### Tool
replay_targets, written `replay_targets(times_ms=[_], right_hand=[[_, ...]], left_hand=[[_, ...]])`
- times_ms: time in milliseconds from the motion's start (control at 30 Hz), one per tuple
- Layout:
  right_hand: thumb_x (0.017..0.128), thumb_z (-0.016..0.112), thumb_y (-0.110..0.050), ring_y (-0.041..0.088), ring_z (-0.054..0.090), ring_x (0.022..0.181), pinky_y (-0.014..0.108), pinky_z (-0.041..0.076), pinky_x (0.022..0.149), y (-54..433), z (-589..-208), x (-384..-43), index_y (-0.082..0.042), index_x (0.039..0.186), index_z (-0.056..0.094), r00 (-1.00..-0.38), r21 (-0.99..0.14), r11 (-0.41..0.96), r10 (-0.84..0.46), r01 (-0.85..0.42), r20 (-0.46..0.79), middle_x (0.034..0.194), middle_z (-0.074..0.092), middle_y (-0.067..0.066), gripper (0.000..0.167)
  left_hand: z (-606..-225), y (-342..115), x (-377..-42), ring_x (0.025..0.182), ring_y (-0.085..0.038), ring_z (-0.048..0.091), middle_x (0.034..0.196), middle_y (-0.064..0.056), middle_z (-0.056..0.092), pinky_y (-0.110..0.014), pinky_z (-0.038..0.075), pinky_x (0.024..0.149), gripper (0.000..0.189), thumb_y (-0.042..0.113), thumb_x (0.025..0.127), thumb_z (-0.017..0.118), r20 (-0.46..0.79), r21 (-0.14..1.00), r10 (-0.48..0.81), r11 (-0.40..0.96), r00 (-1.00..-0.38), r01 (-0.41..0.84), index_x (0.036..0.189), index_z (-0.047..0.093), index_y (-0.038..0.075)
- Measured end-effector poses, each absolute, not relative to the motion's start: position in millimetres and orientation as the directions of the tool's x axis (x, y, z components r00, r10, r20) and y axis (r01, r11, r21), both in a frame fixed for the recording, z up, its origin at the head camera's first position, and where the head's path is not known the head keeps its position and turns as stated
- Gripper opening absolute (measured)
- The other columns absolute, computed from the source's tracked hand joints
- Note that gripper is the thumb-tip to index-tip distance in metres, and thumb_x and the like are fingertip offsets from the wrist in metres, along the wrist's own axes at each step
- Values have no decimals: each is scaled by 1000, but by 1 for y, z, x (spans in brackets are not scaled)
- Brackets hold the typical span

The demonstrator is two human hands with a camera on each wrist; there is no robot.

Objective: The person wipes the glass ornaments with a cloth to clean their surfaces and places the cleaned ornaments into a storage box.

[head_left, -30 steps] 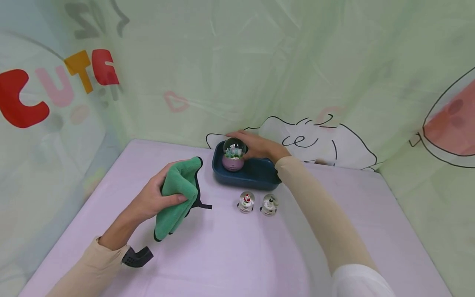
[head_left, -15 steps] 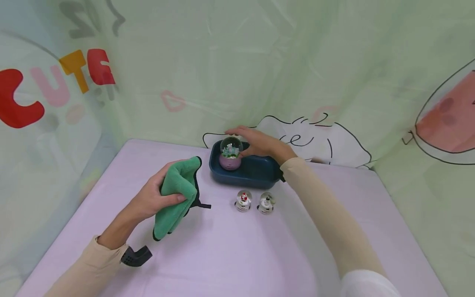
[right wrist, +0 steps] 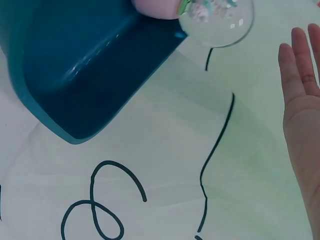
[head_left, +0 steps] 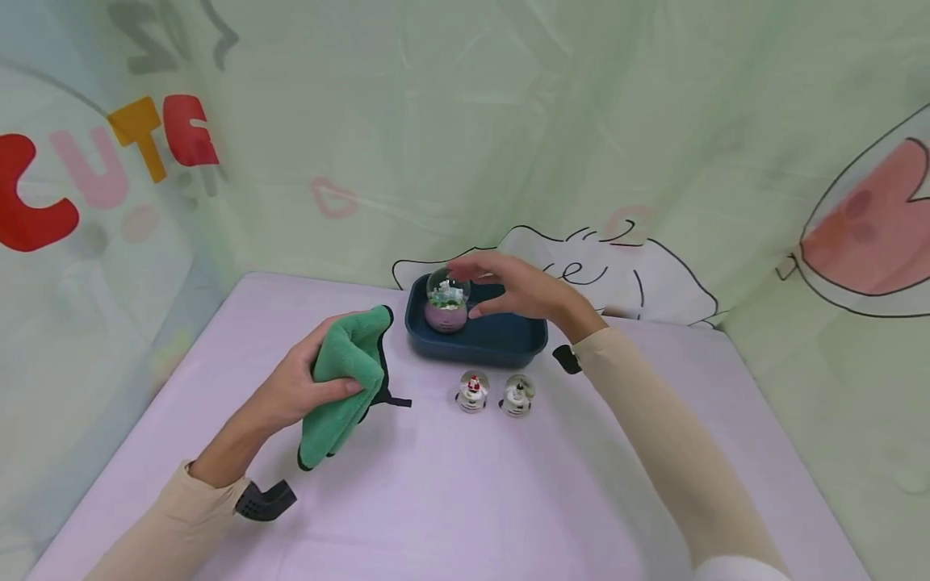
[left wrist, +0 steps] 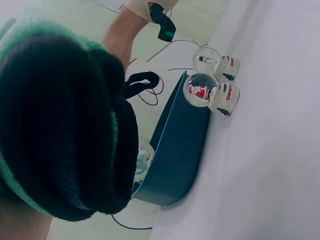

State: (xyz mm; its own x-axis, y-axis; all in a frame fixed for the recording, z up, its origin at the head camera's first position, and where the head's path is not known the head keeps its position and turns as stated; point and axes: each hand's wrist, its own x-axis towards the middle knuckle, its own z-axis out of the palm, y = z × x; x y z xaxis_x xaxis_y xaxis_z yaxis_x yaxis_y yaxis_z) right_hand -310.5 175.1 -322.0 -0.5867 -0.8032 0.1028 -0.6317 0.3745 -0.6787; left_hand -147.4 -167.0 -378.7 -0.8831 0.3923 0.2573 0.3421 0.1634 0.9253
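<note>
My left hand (head_left: 298, 383) grips a folded green cloth (head_left: 341, 387) with dark edging and a black loop, held up over the left part of the table. In the left wrist view the cloth (left wrist: 65, 120) fills much of the left side. A snow globe with a pink base (head_left: 446, 303) stands upright in the left end of a dark blue tray (head_left: 475, 351). My right hand (head_left: 519, 290) hovers over the tray beside that globe, fingers apart and holding nothing. In the right wrist view its straight fingers (right wrist: 300, 70) are apart from the globe (right wrist: 217, 20).
Two small snow globes stand in front of the tray, one with a red figure (head_left: 473, 393) and one with a dark-and-white figure (head_left: 517, 397). A pale lilac cloth covers the table (head_left: 436, 500). A printed pale green curtain (head_left: 436, 145) hangs close behind the tray.
My right hand has let go of the pink-based snow globe and drawn back to the right. The left hand with the cloth has stayed nearly still.
</note>
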Motion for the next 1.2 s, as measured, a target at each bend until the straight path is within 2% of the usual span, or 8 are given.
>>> replay_targets(times_ms=[167, 333, 500, 567, 767, 867, 1200], right_hand=[[84, 84, -13, 24, 56, 129, 40, 40, 114, 181, -326, -293, -10, 147, 51, -571, -706, 339, -813, -622, 112, 144, 57, 7, 71], [85, 84, -13, 22, 57, 130, 39, 41, 114, 186, -332, -276, -10, 144, 54, -562, -732, 324, -821, -599, 97, 136, 63, 1, 67], [84, 84, -16, 19, 58, 128, 35, 41, 113, 192, -342, -263, -19, 139, 59, -546, -751, 307, -833, -584, 84, 131, 66, -6, 61], [84, 85, -19, 16, 58, 128, 36, 41, 113, 194, -347, -259, -24, 137, 60, -547, -754, 320, -835, -574, 62, 131, 66, -4, 59], [85, 84, -15, 14, 56, 128, 45, 41, 113, 200, -362, -252, -14, 137, 61, -536, -746, 342, -844, -571, 23, 129, 66, -5, 57], [85, 82, -9, 13, 56, 129, 48, 42, 112, 200, -370, -250, -14, 136, 62, -538, -743, 360, -843, -564, -1, 129, 65, -5, 55], [85, 84, -16, 13, 54, 128, 42, 44, 110, 199, -393, -245, -22, 136, 63, -552, -679, 459, -828, -573, -94, 136, 63, 1, 56]], left_hand=[[-381, -166, -148, 111, -24, 56, 135, -11, 53, -37, 53, 89, 76, 3, 88, 74, 256, 927, 399, 159, -881, 341, 154, 39, 16], [-381, -164, -152, 109, -22, 58, 133, -10, 55, -35, 54, 88, 76, 3, 88, 74, 282, 922, 411, 135, -867, 364, 154, 40, 19], [-380, -163, -154, 109, -22, 57, 134, -11, 54, -34, 53, 89, 76, 2, 88, 74, 289, 922, 418, 123, -861, 368, 154, 40, 18], [-381, -162, -154, 110, -22, 57, 135, -12, 53, -34, 53, 90, 76, 1, 88, 74, 287, 923, 419, 119, -861, 366, 154, 39, 16], [-381, -160, -157, 110, -22, 57, 137, -11, 53, -34, 53, 90, 77, 3, 88, 75, 285, 920, 425, 129, -859, 369, 155, 39, 19], [-381, -157, -159, 110, -24, 57, 137, -10, 53, -36, 53, 91, 77, 4, 89, 75, 285, 919, 437, 128, -853, 373, 155, 39, 21], [-382, -150, -163, 111, -24, 58, 138, -7, 54, -37, 53, 91, 78, 5, 88, 77, 295, 919, 462, 103, -836, 381, 154, 40, 23]])
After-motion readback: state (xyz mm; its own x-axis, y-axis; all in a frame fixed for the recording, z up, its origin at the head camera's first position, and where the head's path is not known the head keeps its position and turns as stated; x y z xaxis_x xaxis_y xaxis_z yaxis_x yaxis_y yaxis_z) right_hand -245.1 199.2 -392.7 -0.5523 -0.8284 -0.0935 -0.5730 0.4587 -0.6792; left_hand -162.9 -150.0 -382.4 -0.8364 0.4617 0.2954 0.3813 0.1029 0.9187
